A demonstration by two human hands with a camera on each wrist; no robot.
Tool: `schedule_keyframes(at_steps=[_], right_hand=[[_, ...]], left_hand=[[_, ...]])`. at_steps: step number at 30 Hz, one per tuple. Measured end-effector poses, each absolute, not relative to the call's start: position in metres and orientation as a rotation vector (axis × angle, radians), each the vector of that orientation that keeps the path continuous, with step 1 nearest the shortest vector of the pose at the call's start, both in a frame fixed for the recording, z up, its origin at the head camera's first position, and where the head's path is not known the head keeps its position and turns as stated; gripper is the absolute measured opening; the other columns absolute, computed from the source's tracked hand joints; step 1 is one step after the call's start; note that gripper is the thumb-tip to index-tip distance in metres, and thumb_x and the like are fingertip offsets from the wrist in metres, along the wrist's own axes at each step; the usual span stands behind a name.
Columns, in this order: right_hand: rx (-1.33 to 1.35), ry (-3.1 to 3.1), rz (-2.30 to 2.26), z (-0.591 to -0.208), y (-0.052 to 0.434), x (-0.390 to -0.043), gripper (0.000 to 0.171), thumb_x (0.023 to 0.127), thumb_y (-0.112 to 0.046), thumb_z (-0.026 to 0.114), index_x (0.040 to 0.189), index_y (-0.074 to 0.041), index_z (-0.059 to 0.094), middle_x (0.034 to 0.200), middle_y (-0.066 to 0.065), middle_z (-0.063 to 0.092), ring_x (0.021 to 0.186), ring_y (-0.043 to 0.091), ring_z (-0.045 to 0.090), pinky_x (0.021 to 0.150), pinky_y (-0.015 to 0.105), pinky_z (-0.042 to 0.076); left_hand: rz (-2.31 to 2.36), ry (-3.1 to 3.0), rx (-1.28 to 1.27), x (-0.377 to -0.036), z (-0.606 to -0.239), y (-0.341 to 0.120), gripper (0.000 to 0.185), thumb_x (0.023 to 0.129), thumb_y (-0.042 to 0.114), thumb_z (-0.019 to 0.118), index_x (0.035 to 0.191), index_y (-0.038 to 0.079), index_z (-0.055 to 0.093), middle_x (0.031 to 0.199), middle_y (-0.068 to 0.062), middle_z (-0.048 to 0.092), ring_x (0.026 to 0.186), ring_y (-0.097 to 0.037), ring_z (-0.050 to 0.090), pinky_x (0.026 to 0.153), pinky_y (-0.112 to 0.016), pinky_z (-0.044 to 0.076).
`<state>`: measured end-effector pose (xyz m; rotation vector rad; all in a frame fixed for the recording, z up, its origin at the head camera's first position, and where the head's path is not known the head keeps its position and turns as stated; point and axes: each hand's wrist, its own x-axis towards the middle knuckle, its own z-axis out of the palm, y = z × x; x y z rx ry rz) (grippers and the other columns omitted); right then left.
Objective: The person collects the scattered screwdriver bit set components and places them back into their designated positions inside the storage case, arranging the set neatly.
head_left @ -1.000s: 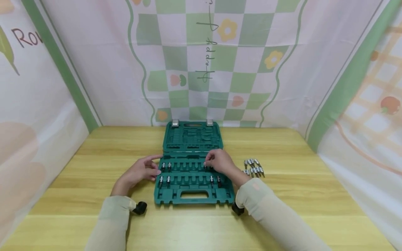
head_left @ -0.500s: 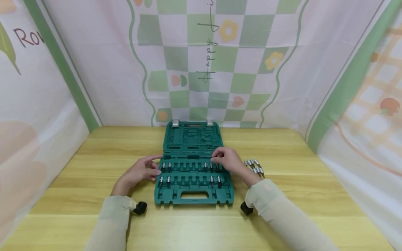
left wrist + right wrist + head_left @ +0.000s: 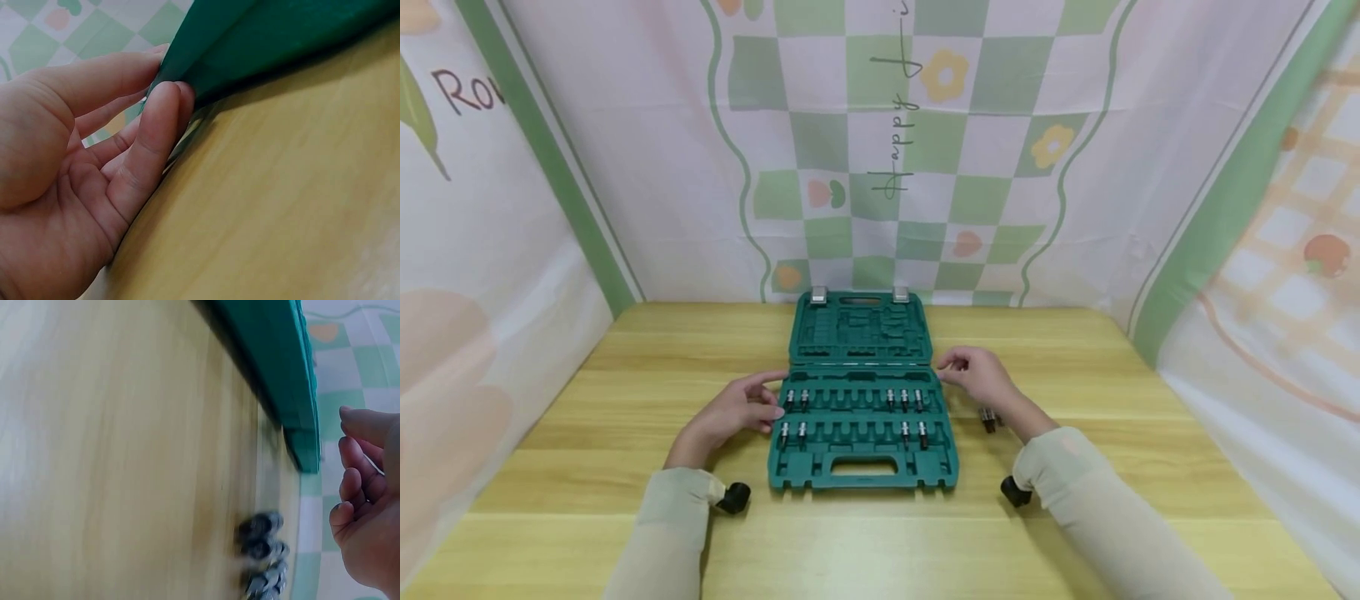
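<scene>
Printed cloth with green checks and flowers walls in a pale wooden tabletop (image 3: 587,467) on three sides. Bare wood runs wide to the left of the sleeves and along the near edge, giving free room there.

Left of centre, the left hand (image 3: 733,412) rests against the left edge of the open tool case (image 3: 861,462). The left wrist view shows its fingers (image 3: 156,125) fairly straight and pressed to the green rim, thumb on top, nothing clenched inside.

At the middle, the tool case lies flat and open, its long axis running left to right across the tabletop, the carry handle toward the person and the hinged lid (image 3: 859,327) folded back toward the far cloth wall. Two rows of slots run the same left-to-right way; a few metal bits (image 3: 904,400) stand in them, grouped at the left and right ends, each lying with its length front to back. The middle slots show only green plastic.

Right of the case, the right hand (image 3: 977,377) hovers just off the lid's near right corner, not touching it; the fingers hang loosely curled and hold nothing. Beside that wrist, a small cluster of loose bits (image 3: 990,417) lies on the wood, blurred in the right wrist view. Further right, the tabletop stays bare up to the cloth.
</scene>
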<state>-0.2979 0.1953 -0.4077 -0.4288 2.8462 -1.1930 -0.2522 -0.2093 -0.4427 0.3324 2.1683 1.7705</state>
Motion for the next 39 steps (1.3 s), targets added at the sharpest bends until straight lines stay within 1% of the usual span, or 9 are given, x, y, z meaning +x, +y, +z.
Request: schedule_keyframes(at_steps=[8, 11, 16, 21, 26, 33, 39], right_hand=[[-0.441, 2.898, -1.051, -0.406, 0.214, -0.300, 0.015, 0.093, -0.013, 0.067, 0.103, -0.003, 0.071, 0.086, 0.006, 0.060, 0.078, 0.023, 0.052, 0.062, 0.035, 0.046], [-0.436, 2.905, -0.993, -0.405, 0.221, -0.301, 0.017, 0.093, -0.015, 0.067, 0.105, -0.004, 0.071, 0.088, 0.006, 0.060, 0.078, 0.023, 0.051, 0.061, 0.035, 0.046], [-0.449, 2.905, -0.907, -0.404, 0.233, -0.301, 0.019, 0.093, -0.013, 0.066, 0.108, -0.002, 0.071, 0.089, 0.006, 0.059, 0.079, 0.022, 0.051, 0.063, 0.035, 0.046], [-0.485, 2.915, -0.833, -0.406, 0.244, -0.302, 0.019, 0.092, -0.010, 0.065, 0.107, 0.000, 0.071, 0.087, 0.006, 0.059, 0.078, 0.021, 0.051, 0.066, 0.036, 0.046], [-0.517, 2.943, -0.764, -0.406, 0.254, -0.302, 0.020, 0.090, -0.011, 0.068, 0.106, 0.000, 0.072, 0.085, 0.004, 0.059, 0.078, 0.021, 0.052, 0.070, 0.037, 0.046], [-0.518, 2.921, -0.679, -0.403, 0.265, -0.302, 0.023, 0.089, -0.014, 0.071, 0.107, 0.000, 0.071, 0.085, 0.004, 0.060, 0.075, 0.020, 0.052, 0.067, 0.038, 0.046], [-0.549, 2.915, -0.639, -0.403, 0.267, -0.301, 0.022, 0.086, -0.018, 0.074, 0.103, -0.004, 0.072, 0.080, 0.001, 0.060, 0.072, 0.017, 0.052, 0.066, 0.036, 0.047]], left_hand=[[1.772, 2.161, 0.341, -0.253, -0.444, -0.210, 0.066, 0.092, 0.004, 0.066, 0.150, 0.010, 0.036, 0.101, -0.017, 0.054, 0.078, -0.026, 0.060, 0.070, -0.037, 0.057], [1.771, 2.161, 0.345, -0.253, -0.445, -0.210, 0.066, 0.092, 0.004, 0.066, 0.151, 0.010, 0.036, 0.101, -0.017, 0.054, 0.078, -0.026, 0.060, 0.070, -0.037, 0.057], [1.772, 2.160, 0.350, -0.253, -0.445, -0.211, 0.066, 0.092, 0.005, 0.066, 0.151, 0.010, 0.035, 0.101, -0.017, 0.054, 0.078, -0.026, 0.060, 0.070, -0.037, 0.057], [1.770, 2.163, 0.347, -0.253, -0.445, -0.210, 0.066, 0.092, 0.005, 0.066, 0.150, 0.010, 0.036, 0.101, -0.017, 0.054, 0.078, -0.026, 0.060, 0.070, -0.037, 0.057], [1.764, 2.171, 0.338, -0.253, -0.446, -0.210, 0.065, 0.092, 0.005, 0.066, 0.150, 0.011, 0.037, 0.101, -0.017, 0.054, 0.079, -0.027, 0.060, 0.071, -0.038, 0.057], [1.760, 2.177, 0.325, -0.253, -0.443, -0.209, 0.065, 0.092, 0.004, 0.066, 0.150, 0.011, 0.037, 0.101, -0.017, 0.054, 0.078, -0.027, 0.060, 0.070, -0.037, 0.057], [1.757, 2.178, 0.325, -0.252, -0.443, -0.209, 0.065, 0.092, 0.003, 0.065, 0.150, 0.010, 0.036, 0.101, -0.017, 0.053, 0.078, -0.027, 0.060, 0.070, -0.037, 0.057]])
